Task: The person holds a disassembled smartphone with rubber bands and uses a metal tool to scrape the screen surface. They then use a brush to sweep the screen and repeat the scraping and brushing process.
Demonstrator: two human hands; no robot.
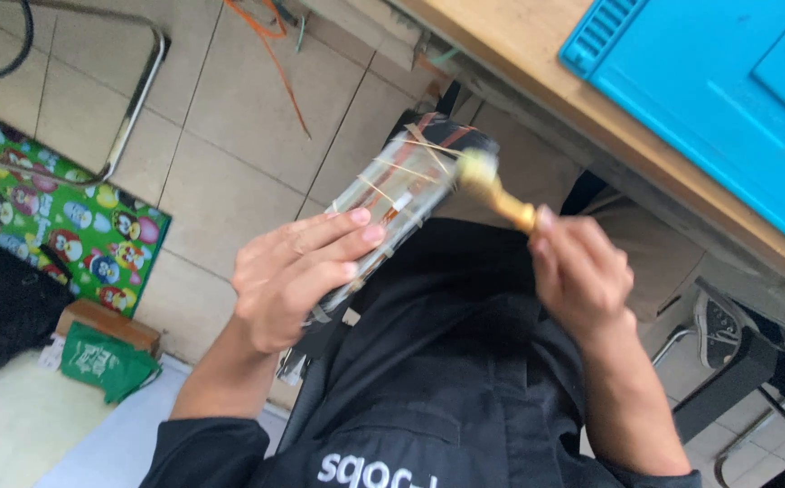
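Left hand [297, 276], centre frame: fingers wrapped around flat rectangular device [401, 194] bound with rubber bands, held tilted over lap, upper end toward desk [537, 54]. Right hand [582, 271], right of centre: closed around yellow-handled brush [496, 192], bristle end touching device's upper end; brush blurred. Blue mat [709, 99] on desk, upper right. Tiled floor [230, 136] behind; patterned green mat [94, 226] at left edge; green bag [103, 361] lower left.

Floor [230, 172]: pale tiles | wooden counter [537, 54] held blue mat [727, 108] | patterned green rug [58, 226] lay left | metal chair frame [130, 108] stood nearby
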